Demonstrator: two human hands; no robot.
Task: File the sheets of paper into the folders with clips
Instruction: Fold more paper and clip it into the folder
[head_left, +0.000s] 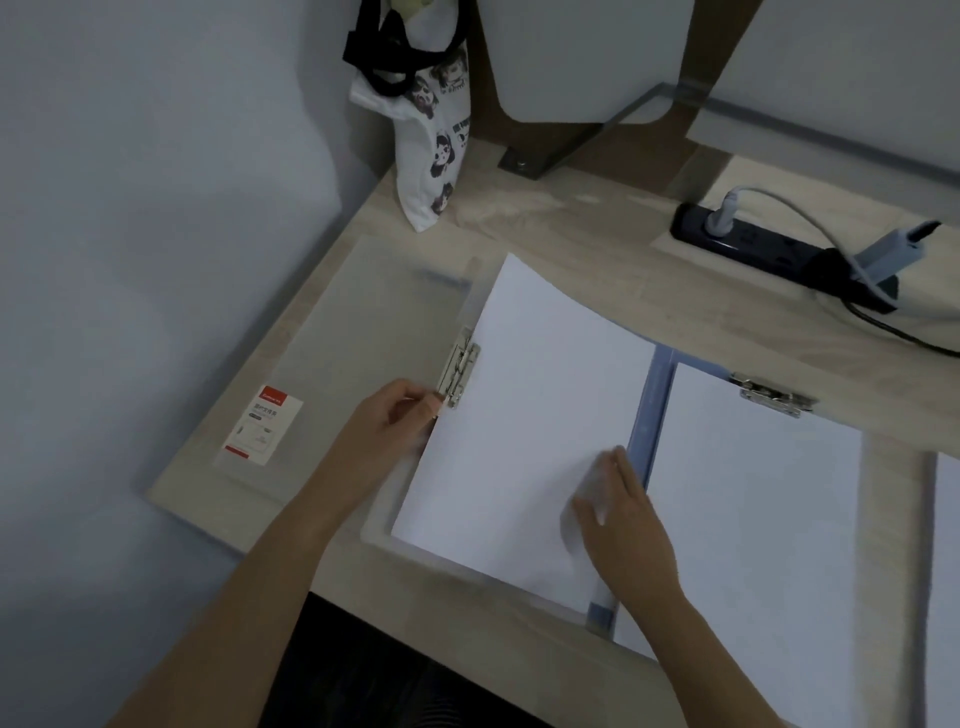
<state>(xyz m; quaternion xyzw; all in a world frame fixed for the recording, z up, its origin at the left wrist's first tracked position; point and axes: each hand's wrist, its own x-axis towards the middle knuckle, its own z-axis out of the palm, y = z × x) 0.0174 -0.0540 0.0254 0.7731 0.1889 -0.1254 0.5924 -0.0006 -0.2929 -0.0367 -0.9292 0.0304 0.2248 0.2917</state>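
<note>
Label (258, 432) print on the clear folder (363, 332) is illegible. Right hand (623, 519) fingertips are motion-blurred. A further sheet (948, 571) (far right) is cut by the frame edge.

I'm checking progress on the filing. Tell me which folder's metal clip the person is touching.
The translucent folder on the left: the left hand is at its clip. The blue folder's clip is untouched.

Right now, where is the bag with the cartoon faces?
In the head view, the bag stands at the back left corner of the desk, against the wall, just behind the clear folder and far left of the power strip.
</note>
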